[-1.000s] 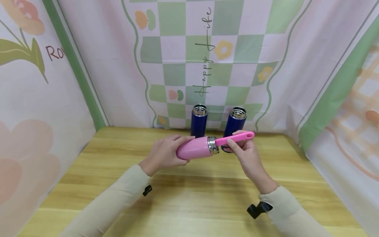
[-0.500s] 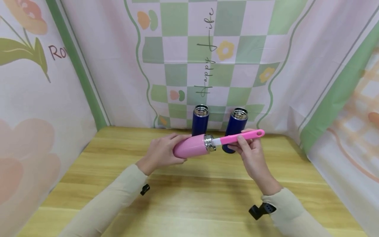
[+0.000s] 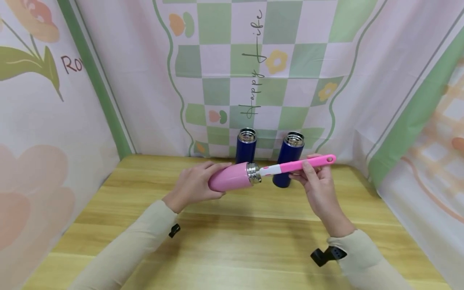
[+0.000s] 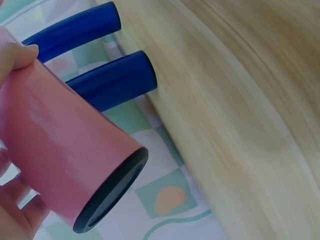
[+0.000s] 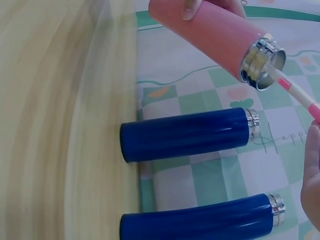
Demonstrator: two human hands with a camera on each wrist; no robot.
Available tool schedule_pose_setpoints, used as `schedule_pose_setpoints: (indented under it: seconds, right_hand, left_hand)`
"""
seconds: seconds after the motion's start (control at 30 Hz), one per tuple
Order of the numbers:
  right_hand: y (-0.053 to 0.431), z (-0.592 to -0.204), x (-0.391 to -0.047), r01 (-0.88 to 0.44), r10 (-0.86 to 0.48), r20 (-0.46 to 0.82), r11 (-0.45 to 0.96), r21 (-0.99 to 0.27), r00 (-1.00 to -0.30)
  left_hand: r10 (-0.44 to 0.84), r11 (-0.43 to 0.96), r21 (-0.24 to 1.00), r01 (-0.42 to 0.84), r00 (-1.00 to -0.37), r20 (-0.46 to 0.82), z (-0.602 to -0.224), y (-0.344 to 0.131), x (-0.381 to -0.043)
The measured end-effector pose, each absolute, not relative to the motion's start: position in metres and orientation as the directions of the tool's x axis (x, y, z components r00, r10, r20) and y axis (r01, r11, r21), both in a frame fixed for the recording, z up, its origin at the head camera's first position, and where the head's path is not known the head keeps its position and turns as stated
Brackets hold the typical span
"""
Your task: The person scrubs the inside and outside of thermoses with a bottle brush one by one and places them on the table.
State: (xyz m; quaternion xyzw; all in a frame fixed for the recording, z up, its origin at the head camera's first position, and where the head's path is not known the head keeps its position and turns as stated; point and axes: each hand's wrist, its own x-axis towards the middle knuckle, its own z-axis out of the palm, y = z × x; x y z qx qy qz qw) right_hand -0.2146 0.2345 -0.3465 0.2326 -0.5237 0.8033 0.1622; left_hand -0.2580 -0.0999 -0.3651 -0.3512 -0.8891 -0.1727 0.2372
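My left hand (image 3: 195,183) grips a pink thermos bottle (image 3: 230,177) around its base end, holding it tilted above the table with its steel mouth to the right. In my right hand (image 3: 320,193), thumb and fingers pinch the pink handle of a bottle brush (image 3: 290,166). The brush's white shaft enters the bottle's mouth; its head is hidden inside. The right wrist view shows the shaft (image 5: 296,93) in the open steel neck (image 5: 260,62). The dark bottom of the pink bottle (image 4: 112,192) faces the left wrist camera.
Two blue thermos bottles stand upright and lidless at the back of the wooden table (image 3: 224,249), one left (image 3: 245,152) and one right (image 3: 291,153). Behind them hangs a checked curtain (image 3: 243,88), and patterned cloth encloses both sides.
My right hand has drawn the brush outward to the right, so its white shaft now shows. My left hand and the pink bottle have shifted slightly left.
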Motion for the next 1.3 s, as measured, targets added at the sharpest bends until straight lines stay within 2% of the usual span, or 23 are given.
schedule_pose_setpoints:
  seconds: [0.17, 0.77, 0.87, 1.1, 1.3]
  right_hand:
    - [0.238, -0.343, -0.214, -0.525, 0.001, 0.576, -0.411, -0.745, -0.818]
    - [0.260, -0.337, -0.213, -0.514, 0.008, 0.563, -0.419, -0.749, -0.827]
    - [0.263, -0.336, -0.213, -0.517, 0.017, 0.561, -0.414, -0.750, -0.828]
    - [0.274, -0.333, -0.213, -0.505, 0.024, 0.574, -0.504, -0.700, -0.819]
    - [0.281, -0.332, -0.211, -0.509, 0.055, 0.560, -0.498, -0.702, -0.827]
  left_hand:
    - [0.547, 0.697, 0.143, 0.703, -0.650, 0.528, -0.363, -0.103, -0.258]
    - [0.548, 0.732, 0.124, 0.670, -0.687, 0.477, -0.358, -0.115, -0.257]
    - [0.554, 0.733, 0.111, 0.671, -0.684, 0.474, -0.358, -0.113, -0.258]
    - [0.558, 0.724, 0.117, 0.680, -0.677, 0.480, -0.359, -0.113, -0.259]
    - [0.563, 0.715, 0.118, 0.689, -0.667, 0.488, -0.357, -0.114, -0.258]
